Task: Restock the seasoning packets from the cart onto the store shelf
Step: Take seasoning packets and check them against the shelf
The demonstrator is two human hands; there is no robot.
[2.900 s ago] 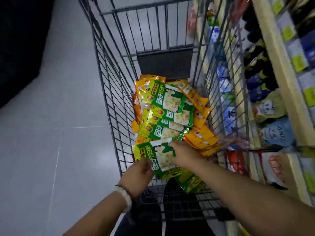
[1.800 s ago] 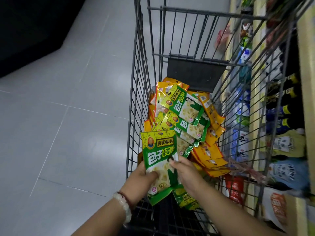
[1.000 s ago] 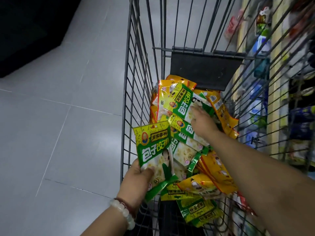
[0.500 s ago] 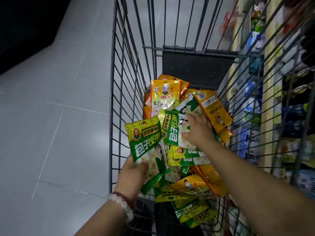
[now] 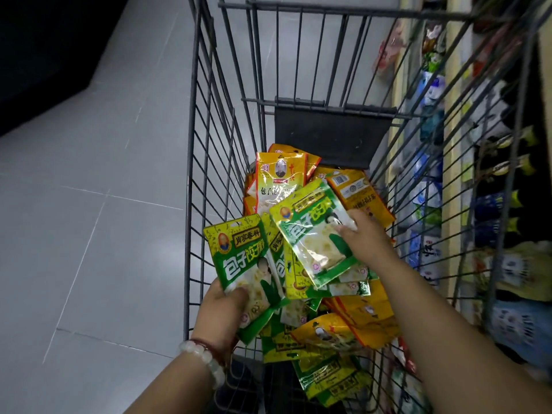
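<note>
Grey floor tiles point(image 5: 89, 204) fill the left side, and a store shelf point(image 5: 454, 162) runs along the right, packed with bags and bottles that look blurry. Between them stands a wire shopping cart point(image 5: 197, 162) with a dark flat panel point(image 5: 331, 132) at its far end.

Lots of seasoning packets lie in a messy heap point(image 5: 328, 333) on the cart bottom. Some are green and some are yellow-orange. One yellow packet point(image 5: 280, 177) with a small portrait on it leans up at the far end of the heap.

The left hand point(image 5: 222, 312), with a pale bead bracelet point(image 5: 206, 363) on its wrist, is near the left wall of the cart. It grips a green packet point(image 5: 245, 264) by its lower part, thumb on the front, and holds it standing up above the heap.

The right hand point(image 5: 364, 237) reaches in from the right. It pinches a second green packet point(image 5: 313, 231) at its right edge, thumb on top, and the packet is tilted and lifted just over the others. An orange packet point(image 5: 358, 195) with a barcode lies just beyond that hand.
</note>
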